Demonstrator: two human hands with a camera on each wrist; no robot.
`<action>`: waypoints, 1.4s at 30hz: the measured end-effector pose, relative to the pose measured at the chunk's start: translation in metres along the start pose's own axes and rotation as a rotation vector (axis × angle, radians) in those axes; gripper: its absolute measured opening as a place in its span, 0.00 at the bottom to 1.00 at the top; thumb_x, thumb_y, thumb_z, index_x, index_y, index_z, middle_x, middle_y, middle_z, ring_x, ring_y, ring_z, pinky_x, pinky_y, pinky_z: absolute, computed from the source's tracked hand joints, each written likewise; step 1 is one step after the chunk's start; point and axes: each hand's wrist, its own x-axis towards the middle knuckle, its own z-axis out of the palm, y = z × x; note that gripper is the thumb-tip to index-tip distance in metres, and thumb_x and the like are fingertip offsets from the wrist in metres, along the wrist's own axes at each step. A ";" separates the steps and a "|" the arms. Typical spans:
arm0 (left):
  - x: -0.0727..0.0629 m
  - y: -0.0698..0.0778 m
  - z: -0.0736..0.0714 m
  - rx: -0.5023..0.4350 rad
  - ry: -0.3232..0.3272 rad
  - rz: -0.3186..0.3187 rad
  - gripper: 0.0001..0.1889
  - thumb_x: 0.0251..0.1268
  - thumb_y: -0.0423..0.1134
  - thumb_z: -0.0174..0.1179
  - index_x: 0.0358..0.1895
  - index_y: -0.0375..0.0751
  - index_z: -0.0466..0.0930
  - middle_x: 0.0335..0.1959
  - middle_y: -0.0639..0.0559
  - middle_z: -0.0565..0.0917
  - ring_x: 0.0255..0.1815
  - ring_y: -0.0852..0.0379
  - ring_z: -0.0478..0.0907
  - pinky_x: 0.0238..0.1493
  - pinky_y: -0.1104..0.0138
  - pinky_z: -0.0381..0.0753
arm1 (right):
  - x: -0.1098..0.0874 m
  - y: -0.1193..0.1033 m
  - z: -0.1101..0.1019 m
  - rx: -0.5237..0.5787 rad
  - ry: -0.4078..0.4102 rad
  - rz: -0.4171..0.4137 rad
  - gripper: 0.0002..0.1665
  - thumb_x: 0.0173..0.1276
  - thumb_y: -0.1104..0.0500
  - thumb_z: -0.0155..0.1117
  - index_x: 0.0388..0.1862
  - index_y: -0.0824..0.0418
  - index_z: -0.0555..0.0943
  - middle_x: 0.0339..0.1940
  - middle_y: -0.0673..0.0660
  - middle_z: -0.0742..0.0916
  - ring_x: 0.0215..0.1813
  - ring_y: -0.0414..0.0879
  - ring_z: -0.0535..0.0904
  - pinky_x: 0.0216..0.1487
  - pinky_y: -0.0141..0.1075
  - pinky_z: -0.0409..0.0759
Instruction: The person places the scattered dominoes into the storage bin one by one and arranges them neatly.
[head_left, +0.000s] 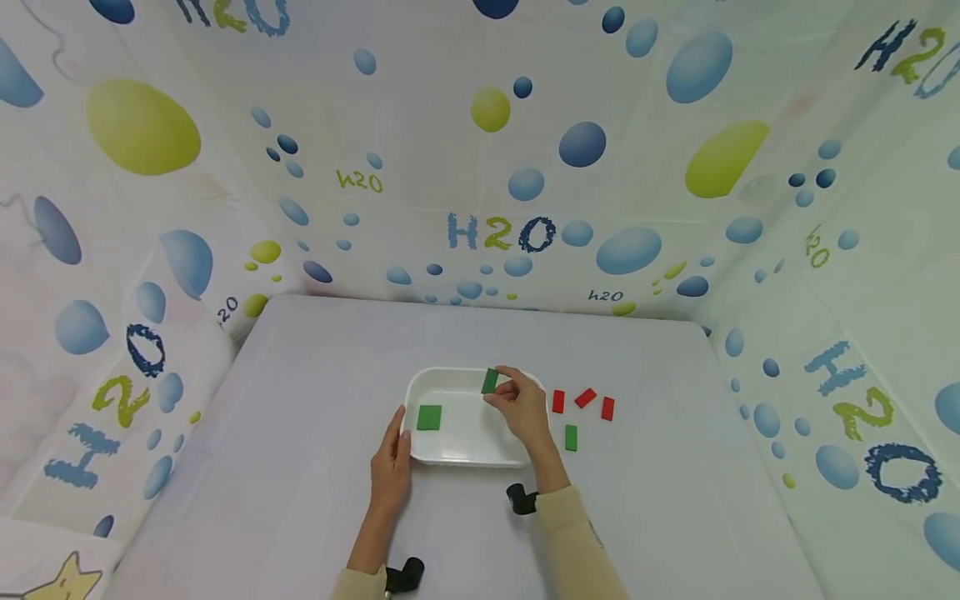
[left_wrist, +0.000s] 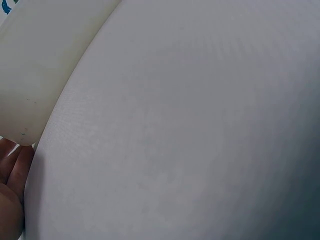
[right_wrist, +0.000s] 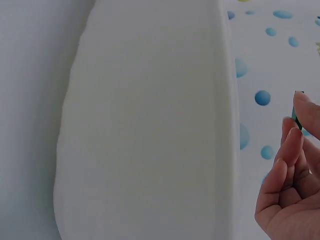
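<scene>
A white tray (head_left: 465, 450) with rounded corners is in the middle of the table. My left hand (head_left: 392, 473) holds its left side, thumb at the rim; in the left wrist view its fingers (left_wrist: 19, 170) reach the tray's edge. Between thumb and fingertips my right hand (head_left: 522, 408) pinches a small green tile (head_left: 490, 381) over the tray's right half. The right wrist view shows this tile (right_wrist: 298, 117) nearly edge-on, mostly covered by the fingers. A green square (head_left: 429, 417) lies flat inside the tray at the left.
Right of the tray lie three red tiles (head_left: 558, 402), (head_left: 586, 398), (head_left: 607, 408) and one green tile (head_left: 572, 437). A white sheet printed with blue and green spots (head_left: 525, 183) hangs behind and beside the white table (head_left: 300, 467).
</scene>
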 end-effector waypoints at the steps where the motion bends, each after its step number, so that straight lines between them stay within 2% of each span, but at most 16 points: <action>1: 0.000 0.000 0.000 -0.001 -0.001 0.000 0.24 0.79 0.45 0.44 0.75 0.53 0.62 0.73 0.47 0.68 0.74 0.46 0.65 0.70 0.52 0.65 | 0.001 0.001 0.004 -0.011 -0.009 0.003 0.28 0.57 0.62 0.75 0.58 0.57 0.81 0.31 0.55 0.86 0.33 0.41 0.78 0.34 0.26 0.78; 12: 0.000 0.000 -0.002 0.001 -0.042 -0.029 0.25 0.79 0.45 0.44 0.76 0.54 0.60 0.75 0.47 0.65 0.75 0.44 0.62 0.72 0.50 0.64 | 0.008 0.005 0.047 -0.041 -0.133 0.000 0.29 0.55 0.63 0.76 0.58 0.59 0.81 0.29 0.54 0.86 0.31 0.39 0.78 0.33 0.28 0.78; 20: 0.000 -0.001 -0.002 0.004 -0.034 -0.016 0.24 0.79 0.45 0.44 0.75 0.54 0.61 0.74 0.45 0.67 0.74 0.44 0.64 0.71 0.49 0.66 | 0.012 0.010 0.067 -0.120 -0.178 0.029 0.30 0.54 0.63 0.77 0.58 0.60 0.81 0.28 0.53 0.86 0.29 0.38 0.76 0.31 0.28 0.75; 26: -0.001 0.000 -0.002 -0.010 -0.033 -0.012 0.24 0.79 0.44 0.45 0.75 0.54 0.61 0.73 0.45 0.67 0.73 0.44 0.64 0.70 0.49 0.66 | 0.011 0.016 0.072 -0.151 -0.199 0.036 0.30 0.53 0.63 0.77 0.57 0.60 0.81 0.27 0.53 0.86 0.27 0.38 0.75 0.30 0.29 0.73; 35: 0.001 -0.001 -0.002 -0.009 -0.027 0.008 0.24 0.79 0.43 0.45 0.75 0.53 0.62 0.73 0.44 0.68 0.73 0.43 0.65 0.70 0.48 0.67 | 0.011 0.020 0.075 -0.163 -0.204 -0.011 0.29 0.52 0.63 0.77 0.55 0.61 0.82 0.26 0.54 0.87 0.26 0.37 0.76 0.32 0.30 0.75; 42: 0.000 0.000 -0.002 -0.013 -0.031 0.006 0.24 0.79 0.44 0.45 0.75 0.54 0.61 0.72 0.43 0.68 0.73 0.41 0.65 0.69 0.45 0.67 | 0.010 0.022 0.077 -0.210 -0.234 -0.008 0.29 0.52 0.62 0.78 0.55 0.61 0.82 0.25 0.52 0.87 0.27 0.38 0.77 0.33 0.31 0.76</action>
